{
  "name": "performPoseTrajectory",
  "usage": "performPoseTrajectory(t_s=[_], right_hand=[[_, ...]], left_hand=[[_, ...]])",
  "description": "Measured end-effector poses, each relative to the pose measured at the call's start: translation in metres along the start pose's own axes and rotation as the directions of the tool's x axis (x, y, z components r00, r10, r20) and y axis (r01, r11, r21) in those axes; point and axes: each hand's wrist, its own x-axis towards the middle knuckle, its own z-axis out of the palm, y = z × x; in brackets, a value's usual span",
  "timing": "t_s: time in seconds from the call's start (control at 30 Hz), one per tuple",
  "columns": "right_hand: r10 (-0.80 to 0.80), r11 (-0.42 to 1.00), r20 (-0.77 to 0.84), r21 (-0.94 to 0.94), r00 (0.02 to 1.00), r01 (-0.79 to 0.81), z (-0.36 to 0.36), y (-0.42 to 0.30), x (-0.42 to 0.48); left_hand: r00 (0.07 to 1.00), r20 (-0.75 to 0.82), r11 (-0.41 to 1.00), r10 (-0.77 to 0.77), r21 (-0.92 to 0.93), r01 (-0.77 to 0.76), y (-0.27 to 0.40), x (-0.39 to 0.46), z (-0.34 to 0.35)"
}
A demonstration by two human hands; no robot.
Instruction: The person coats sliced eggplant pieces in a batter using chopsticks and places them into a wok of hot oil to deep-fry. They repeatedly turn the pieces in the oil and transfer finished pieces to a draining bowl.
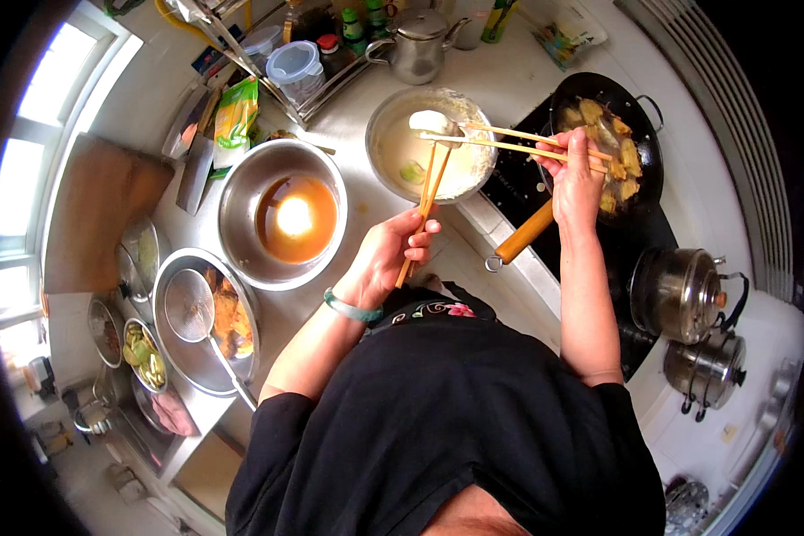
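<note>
My left hand [402, 244], with a green bangle at the wrist, holds a pair of wooden chopsticks [426, 194] pointing away from me. A second, longer pair of chopsticks [516, 139] is in my right hand [574, 181], reaching leftward. Both pairs' tips meet near a batter-coated piece [432, 122] over the metal bowl [477, 112]; exact contact is hard to tell. Pale batter [388, 151] fills part of that bowl, with a green slice [413, 173] in it. Behind my right hand, golden battered pieces [630, 157] lie in the black wok [651, 181].
The wok's wooden handle [526, 231] juts toward me over the counter edge. At left stand a steel bowl of brown liquid [241, 241] and a basin [174, 348] holding fried pieces and a strainer [189, 305]. A cleaver [195, 175] leans behind; lidded pots [677, 295] stand right.
</note>
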Motion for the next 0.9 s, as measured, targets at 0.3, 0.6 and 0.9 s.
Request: performPoseTrajectory(t_s=[0.3, 0.6, 0.9], right_hand=[[0.035, 0.999, 0.033, -0.002, 0.999, -0.035, -0.025, 0.004, 0.009], [0.09, 0.994, -0.065, -0.051, 0.994, -0.094, -0.026, 0.006, 0.021], [0.074, 0.996, -0.116, -0.034, 0.991, -0.079, -0.017, 0.008, 0.029]], left_hand=[[0.986, 0.162, 0.98, 0.035, -0.199, -0.002, -0.009, 0.009, -0.02], [0.98, 0.192, 0.965, 0.05, -0.261, 0.002, 0.014, 0.001, -0.031], [0.993, 0.113, 0.982, -0.025, -0.181, 0.046, 0.035, 0.011, -0.038]])
